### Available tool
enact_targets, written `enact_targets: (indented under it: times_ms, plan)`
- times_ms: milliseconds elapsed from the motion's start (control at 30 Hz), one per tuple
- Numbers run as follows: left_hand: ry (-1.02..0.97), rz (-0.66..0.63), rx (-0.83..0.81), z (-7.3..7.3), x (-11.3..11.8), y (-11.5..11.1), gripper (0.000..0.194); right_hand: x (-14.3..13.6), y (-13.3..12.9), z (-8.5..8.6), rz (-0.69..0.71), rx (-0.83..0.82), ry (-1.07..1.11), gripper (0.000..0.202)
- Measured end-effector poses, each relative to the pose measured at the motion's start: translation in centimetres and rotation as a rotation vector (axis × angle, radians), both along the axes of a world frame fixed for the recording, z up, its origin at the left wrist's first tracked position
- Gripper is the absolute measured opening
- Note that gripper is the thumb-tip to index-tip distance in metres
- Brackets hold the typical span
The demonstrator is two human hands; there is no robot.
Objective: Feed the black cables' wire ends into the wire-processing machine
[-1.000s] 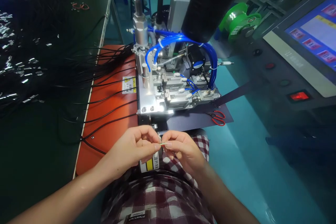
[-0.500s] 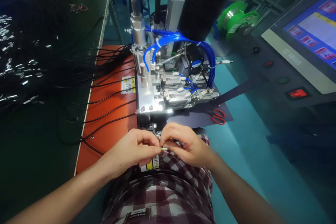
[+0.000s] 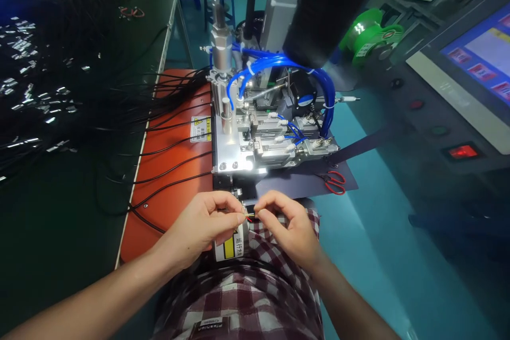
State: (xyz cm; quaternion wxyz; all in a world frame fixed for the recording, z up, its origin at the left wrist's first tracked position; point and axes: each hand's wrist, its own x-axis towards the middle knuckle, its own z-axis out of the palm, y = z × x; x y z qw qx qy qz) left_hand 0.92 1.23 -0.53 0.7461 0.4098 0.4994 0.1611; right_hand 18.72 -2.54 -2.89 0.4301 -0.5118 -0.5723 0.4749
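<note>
My left hand [image 3: 209, 223] pinches a bundle of thin coloured wires [image 3: 249, 215] between thumb and forefinger, just in front of the machine. A yellowish and a red wire stick out past the fingertips to the right. At the far end of these wires, my right hand [image 3: 289, 226] has its thumb and forefinger closed on them, with a small dark bit showing at the tips. The rest of what the left hand holds is hidden in its palm. Behind both hands stands the machine [image 3: 227, 156] with metal clamps and blue air tubes [image 3: 274, 59].
Black cables [image 3: 171, 144] run from the machine across an orange board [image 3: 175, 207] to a dark heap on the left table. Red-handled scissors [image 3: 334, 183] lie right of the machine. A control panel [image 3: 450, 101] and a green wire spool [image 3: 366, 32] stand at right.
The right hand has shifted slightly right, its fingertips a little farther from the left hand's. More of the wires shows between them. The view has moved slightly left.
</note>
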Motion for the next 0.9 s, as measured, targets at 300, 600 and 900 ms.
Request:
enact_targets:
  times_ms: [300,600,900]
  plan:
    - [-0.026,0.028,0.025,0.1,0.0,-0.2,0.018,-2.4,-1.5,-0.1,-0.093,-0.296,0.245,0.014]
    - [-0.035,0.06,-0.009,0.3,0.2,-0.2,0.014,-2.4,-1.6,-0.2,-0.134,-0.302,0.276,0.012]
    - [-0.061,0.078,-0.028,0.2,0.3,-0.4,0.011,-2.3,-1.0,0.3,-0.172,-0.218,0.172,0.006]
